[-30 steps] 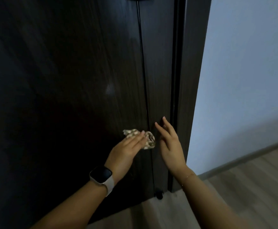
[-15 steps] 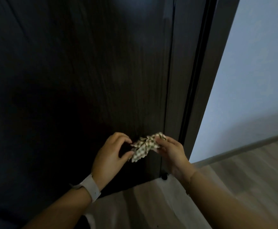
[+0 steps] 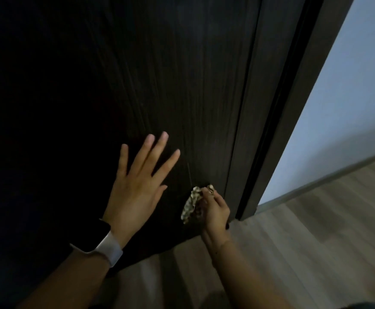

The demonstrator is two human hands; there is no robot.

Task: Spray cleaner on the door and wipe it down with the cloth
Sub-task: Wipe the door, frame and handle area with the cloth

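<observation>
1. down low, your left hand (image 3: 135, 186) is spread wide with straight, splayed fingers, the palm facing the dark wood-grain door (image 3: 159, 85); whether the palm actually touches the panel cannot be told from this view.
2. just to the right of that hand, and a little lower, your right hand (image 3: 215, 210) has its fingers curled round the patterned cloth (image 3: 191, 204), holding it bunched against the bottom part of the door.
3. the cloth (light, with a small dark check or spot pattern) sticks out above your right knuckles and hangs down on the thumb side, between your two hands; its upper end meets the door surface near the panel's right edge.
4. on your left wrist sits a watch with a dark face and a pale strap (image 3: 109, 248), directly below the open hand.
5. right of your right hand runs the door's vertical edge, then the dark door frame (image 3: 293, 108), and beyond it the pale blue-white wall (image 3: 349, 108).
6. below and to the right of your right forearm lies the light wood-look floor (image 3: 316, 230), with a skirting board (image 3: 329, 177) running along the foot of the wall.
7. the part of the door to the left of your left hand is in deep shadow, and no detail can be made out there.
</observation>
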